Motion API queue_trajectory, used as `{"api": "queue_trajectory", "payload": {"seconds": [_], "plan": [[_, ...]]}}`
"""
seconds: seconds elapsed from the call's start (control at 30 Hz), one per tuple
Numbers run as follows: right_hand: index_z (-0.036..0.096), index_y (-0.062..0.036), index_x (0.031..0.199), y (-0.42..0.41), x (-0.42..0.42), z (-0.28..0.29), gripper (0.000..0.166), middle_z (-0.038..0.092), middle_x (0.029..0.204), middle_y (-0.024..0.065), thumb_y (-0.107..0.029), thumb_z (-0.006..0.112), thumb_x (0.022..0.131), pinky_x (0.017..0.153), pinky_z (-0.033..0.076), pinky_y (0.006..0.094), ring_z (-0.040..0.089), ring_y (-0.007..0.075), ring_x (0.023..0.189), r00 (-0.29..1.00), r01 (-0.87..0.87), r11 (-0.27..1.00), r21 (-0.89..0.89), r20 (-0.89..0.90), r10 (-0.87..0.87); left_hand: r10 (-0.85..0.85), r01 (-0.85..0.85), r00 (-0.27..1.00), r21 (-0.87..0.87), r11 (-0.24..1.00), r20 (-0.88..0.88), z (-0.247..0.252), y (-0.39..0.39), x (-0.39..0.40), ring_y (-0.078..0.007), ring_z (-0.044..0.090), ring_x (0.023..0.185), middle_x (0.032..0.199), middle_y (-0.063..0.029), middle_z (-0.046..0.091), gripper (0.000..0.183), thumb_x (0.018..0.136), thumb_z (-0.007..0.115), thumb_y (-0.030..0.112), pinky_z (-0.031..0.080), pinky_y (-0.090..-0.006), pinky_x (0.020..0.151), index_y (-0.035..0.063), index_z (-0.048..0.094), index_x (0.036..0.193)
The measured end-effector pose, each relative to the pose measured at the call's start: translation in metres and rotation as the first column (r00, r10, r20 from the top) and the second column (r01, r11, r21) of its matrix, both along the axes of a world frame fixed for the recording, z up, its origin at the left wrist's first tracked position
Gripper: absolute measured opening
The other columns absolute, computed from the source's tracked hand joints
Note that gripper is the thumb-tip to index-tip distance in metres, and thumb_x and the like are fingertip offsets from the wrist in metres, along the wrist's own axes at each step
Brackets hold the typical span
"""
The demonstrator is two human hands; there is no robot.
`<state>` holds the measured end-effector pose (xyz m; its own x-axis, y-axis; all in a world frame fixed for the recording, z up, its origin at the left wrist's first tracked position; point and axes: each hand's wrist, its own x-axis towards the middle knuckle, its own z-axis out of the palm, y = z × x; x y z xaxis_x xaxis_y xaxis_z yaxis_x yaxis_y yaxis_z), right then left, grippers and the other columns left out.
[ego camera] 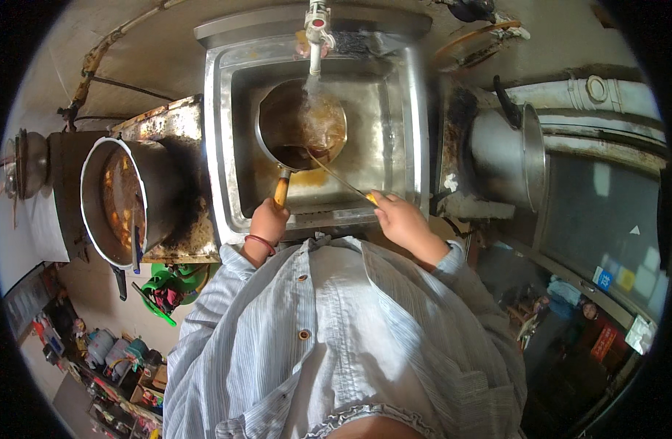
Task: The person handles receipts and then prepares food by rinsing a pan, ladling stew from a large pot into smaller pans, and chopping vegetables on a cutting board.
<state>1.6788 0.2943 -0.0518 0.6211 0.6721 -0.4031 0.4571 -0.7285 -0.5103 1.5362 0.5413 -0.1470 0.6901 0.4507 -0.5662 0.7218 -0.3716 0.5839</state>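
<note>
My left hand [269,222] grips the wooden handle [281,189] of a round metal pan [261,144] that sits in a stainless steel sink [363,192]. Water pours from a white tap [315,52] into the pan, where brownish liquid shows. In my right hand [403,219] is the yellow handle of a thin metal utensil [344,182]. Its far end dips inside the pan at the near rim, so its shape is hidden. Brownish water lies on the sink floor beside the pan.
Left of the sink, a large pressure-cooker-style pot [160,186] of brown food with a utensil in it stands on a stained stove [204,236]. A big metal pot [498,148] with a black handle stands at right. A green bin [196,277] is below the stove.
</note>
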Motion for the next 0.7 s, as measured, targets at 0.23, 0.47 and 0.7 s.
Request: {"api": "queue_trajectory", "payload": {"seconds": [0.23,0.47,0.7], "plan": [[0.045,-0.0074,0.122,0.01,0.017,-0.043,0.039,0.054,0.083,0.0145,-0.016,0.047,0.084,0.061,0.046,0.0418,0.056,0.0332,0.069,0.974,0.053,0.986,-0.159,0.228,-0.015,0.001,-0.002,0.996,-0.008,1.0,-0.092,0.022,0.013,0.001,-0.0408,0.057,0.077,0.077,-0.0247,0.059,0.024,0.074,0.059,0.02,0.045,-0.044,0.068,-0.0026,0.053,0.081],[0.044,0.0015,0.121,0.036,-0.002,-0.065,0.039,0.056,0.088,0.0208,-0.016,0.046,0.086,0.063,0.046,0.0426,0.055,0.0369,0.072,0.99,0.112,0.992,0.063,0.08,-0.117,0.046,-0.056,0.994,-0.095,0.994,-0.103,0.026,0.008,0.002,-0.0246,0.054,0.051,0.063,-0.0138,0.054,0.024,0.078,0.058,0.017,0.044,-0.0346,0.047,-0.0044,0.05,0.083],[0.045,-0.0016,0.121,0.0,-0.007,-0.047,0.038,0.055,0.086,0.0202,-0.013,0.048,0.085,0.068,0.045,0.0407,0.055,0.0354,0.078,0.997,0.081,0.995,0.056,-0.013,-0.08,0.07,-0.086,0.991,-0.144,0.986,-0.118,0.024,0.015,0.005,-0.0182,0.053,0.042,0.057,-0.0096,0.052,0.023,0.079,0.057,0.017,0.043,-0.0313,0.039,-0.0037,0.049,0.083]]}}
